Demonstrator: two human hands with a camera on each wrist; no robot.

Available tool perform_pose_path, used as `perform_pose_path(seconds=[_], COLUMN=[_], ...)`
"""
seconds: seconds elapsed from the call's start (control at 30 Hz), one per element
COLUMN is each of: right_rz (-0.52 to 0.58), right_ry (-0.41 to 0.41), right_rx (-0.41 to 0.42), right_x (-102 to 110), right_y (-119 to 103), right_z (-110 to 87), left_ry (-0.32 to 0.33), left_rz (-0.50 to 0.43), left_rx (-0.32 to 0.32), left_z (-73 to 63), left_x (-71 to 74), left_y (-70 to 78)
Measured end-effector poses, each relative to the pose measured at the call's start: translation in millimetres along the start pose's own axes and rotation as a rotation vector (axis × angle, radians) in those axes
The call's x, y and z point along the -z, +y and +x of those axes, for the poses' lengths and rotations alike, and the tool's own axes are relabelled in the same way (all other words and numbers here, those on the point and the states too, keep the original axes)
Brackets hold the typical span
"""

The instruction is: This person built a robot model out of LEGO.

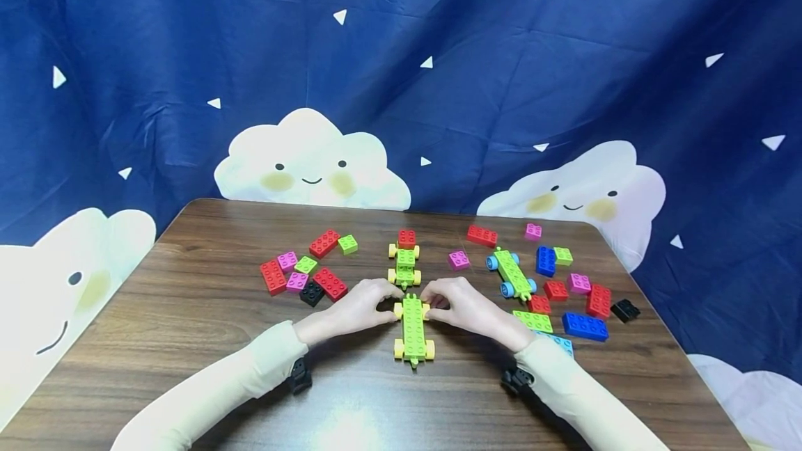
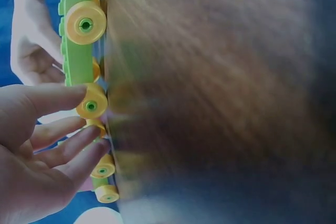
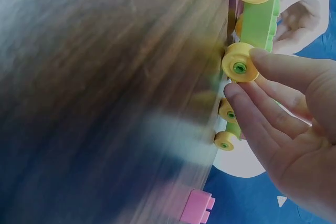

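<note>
your left hand [image 1: 358, 308] and right hand [image 1: 468, 308], half curled, pinch the far yellow round plastic wheels [image 3: 239, 61] of the long green plastic car [image 1: 413, 329]. it sits between them on the brown wooden surface [image 1: 169, 333].

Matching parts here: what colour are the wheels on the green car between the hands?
The wheels are yellow, best seen in the right wrist view.

blue backdrop [image 1: 376, 75] | white clouds [image 1: 307, 145] | wooden table [image 1: 188, 312] | black brick [image 1: 625, 310] near its right edge
</note>
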State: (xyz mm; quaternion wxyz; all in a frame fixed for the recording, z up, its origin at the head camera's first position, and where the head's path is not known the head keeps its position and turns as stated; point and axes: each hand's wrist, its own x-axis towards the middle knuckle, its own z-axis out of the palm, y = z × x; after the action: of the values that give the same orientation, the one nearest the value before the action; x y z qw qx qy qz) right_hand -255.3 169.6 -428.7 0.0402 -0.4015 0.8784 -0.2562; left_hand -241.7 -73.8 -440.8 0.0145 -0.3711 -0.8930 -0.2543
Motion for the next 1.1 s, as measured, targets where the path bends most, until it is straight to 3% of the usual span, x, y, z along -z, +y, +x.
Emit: perform_pose_path(seconds=[0.47, 0.83, 1.1], right_rz=[-0.011, -0.125, -0.164], right_ry=[0.006, 0.178, 0.086], right_rx=[-0.015, -0.046, -0.119], right_x=[11, 50, 64], right_y=[4, 36, 62], right_z=[-0.1, 2.8, 9.3], left_ry=[0.001, -0.007, 0.003], left_rz=[-0.011, -0.009, -0.017], left_rx=[0.01, 0.031, 0.044], left_z=[4.1, 4.7, 3.6], left_x=[1.4, 1.8, -2.2], left_y=[-1.1, -0.6, -1.1])
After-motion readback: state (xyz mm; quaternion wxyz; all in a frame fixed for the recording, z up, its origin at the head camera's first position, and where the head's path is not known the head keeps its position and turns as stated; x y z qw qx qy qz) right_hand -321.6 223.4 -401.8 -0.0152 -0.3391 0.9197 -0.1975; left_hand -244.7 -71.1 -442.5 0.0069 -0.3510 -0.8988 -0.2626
